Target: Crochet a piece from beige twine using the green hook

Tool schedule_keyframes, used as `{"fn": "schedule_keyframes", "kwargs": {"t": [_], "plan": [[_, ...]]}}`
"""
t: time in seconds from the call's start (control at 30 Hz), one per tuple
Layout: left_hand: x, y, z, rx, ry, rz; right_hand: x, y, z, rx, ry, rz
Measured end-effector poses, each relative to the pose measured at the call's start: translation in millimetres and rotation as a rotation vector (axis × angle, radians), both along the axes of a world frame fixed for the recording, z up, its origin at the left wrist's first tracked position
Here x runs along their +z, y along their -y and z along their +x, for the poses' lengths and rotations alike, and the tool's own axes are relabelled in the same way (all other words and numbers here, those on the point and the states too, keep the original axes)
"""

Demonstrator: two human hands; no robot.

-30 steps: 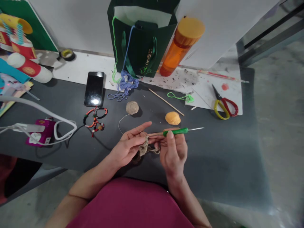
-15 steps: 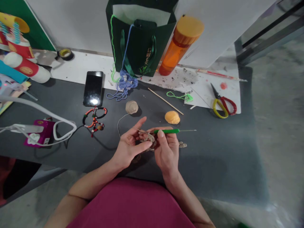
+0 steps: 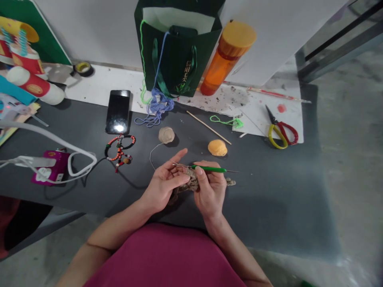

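My left hand [image 3: 161, 183] pinches a small brown crocheted piece [image 3: 192, 183] between thumb and fingers, its index finger raised. In my right hand [image 3: 210, 189] is a green-handled crochet hook [image 3: 211, 169], held between thumb and fingers, with one thin metal end at the work by my left fingers and the other pointing right. A strand runs from my left hand to a beige yarn ball [image 3: 166, 135] on the dark table. Behind my right hand lies a yellow yarn ball [image 3: 218, 148]. Part of the brown work shows below my left hand, and a bit sticks out right of my right hand.
A dark green paper bag [image 3: 176, 52] and an orange bottle [image 3: 227, 56] stand at the back. Blue yarn [image 3: 158, 105], a phone [image 3: 118, 111], a beaded bracelet [image 3: 119, 149] and a purple box with cables [image 3: 52, 167] lie left; a wooden stick [image 3: 209, 128] and scissors [image 3: 281, 131] lie right.
The green hook has tilted, its right end dropping slightly and its handle shifting a little down. The brown piece has turned between my fingers, and my left index finger has moved slightly right.
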State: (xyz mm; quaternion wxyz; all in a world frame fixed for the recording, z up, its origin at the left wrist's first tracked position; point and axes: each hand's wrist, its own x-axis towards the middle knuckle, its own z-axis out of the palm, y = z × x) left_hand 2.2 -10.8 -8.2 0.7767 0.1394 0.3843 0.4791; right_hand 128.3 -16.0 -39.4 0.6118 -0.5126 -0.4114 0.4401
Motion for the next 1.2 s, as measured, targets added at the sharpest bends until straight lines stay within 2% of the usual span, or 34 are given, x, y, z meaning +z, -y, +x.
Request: {"fn": "schedule_keyframes", "kwargs": {"t": [0.33,0.47,0.6,0.67,0.8,0.9,1.07,1.2], "plan": [[3.9,-1,-1,0.013,-0.023,0.043,5.1,-3,-2,0.08,-0.136,0.057],[5.9,-2,-5,-0.016,-0.022,0.029,11.4,-6,-1,0.131,-0.245,0.0],[6.1,-3,-7,-0.007,-0.012,0.026,16.5,-11,4,0.099,-0.293,0.011],[4.8,-3,-7,-0.017,-0.019,0.03,15.1,-11,8,0.106,-0.295,0.037],[-0.2,-1,-7,-0.069,-0.055,0.046,5.6,-6,12,0.221,-0.224,0.031],[-2.6,0,-7,-0.053,-0.073,0.054,2.8,-5,13,0.204,-0.183,0.02],[0.7,-2,-6,-0.055,-0.073,0.042,11.6,-14,13,0.156,-0.218,-0.005],[4.8,-3,-7,-0.018,-0.108,0.051,16.7,-16,17,0.159,-0.172,0.034]]}}
